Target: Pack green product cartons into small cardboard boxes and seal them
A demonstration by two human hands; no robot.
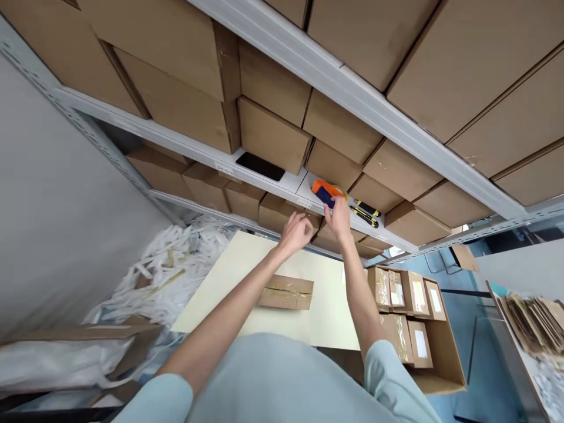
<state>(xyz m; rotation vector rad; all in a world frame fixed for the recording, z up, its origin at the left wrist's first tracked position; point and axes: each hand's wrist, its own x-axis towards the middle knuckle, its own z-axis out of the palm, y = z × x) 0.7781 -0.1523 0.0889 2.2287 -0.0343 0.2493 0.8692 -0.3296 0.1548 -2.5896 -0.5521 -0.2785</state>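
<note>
My right hand point(338, 218) is closed at an orange and dark blue tape dispenser point(325, 191) on the edge of the white middle shelf point(293, 183). A roll of yellowish tape shows partly beside the orange part. Lower and to the left, my left hand point(296, 234) is raised with its fingers curled toward the thumb. Whether anything small is between them cannot be seen. Below my hands a small taped cardboard box point(286, 292) lies on the pale yellow tabletop point(215, 282).
Just right of the dispenser lie black-and-yellow handled tools point(365, 214); a black phone point(259, 166) is on the shelf's left. Brown boxes point(273, 132) fill the shelves. A large open carton point(434, 358) holds several small boxes. White paper strips point(176, 264) are heaped at left.
</note>
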